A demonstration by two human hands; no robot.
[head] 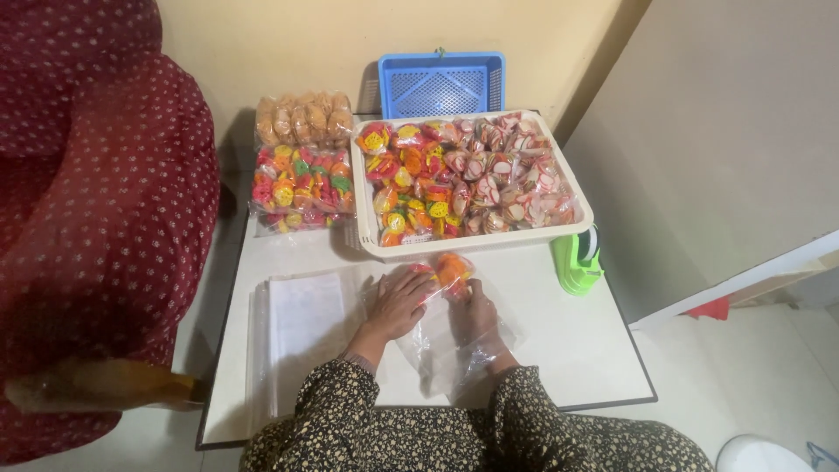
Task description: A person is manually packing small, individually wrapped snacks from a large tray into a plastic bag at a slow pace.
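My left hand (399,303) lies flat on a clear plastic bag (441,350) on the white table (577,341), fingers spread over its upper left part. My right hand (476,315) is inside or under the bag's film, next to orange and red wrapped candies (450,269) at the bag's far end. Just beyond the hands stands a white tray (476,243) filled with several wrapped candies, yellow-orange on the left, red-white on the right.
A stack of empty clear bags (301,328) lies left of my hands. Two filled bags (301,188) sit at the back left, a blue basket (441,83) behind the tray, a green tape dispenser (577,260) at the right. A person in dotted maroon cloth (96,218) sits left.
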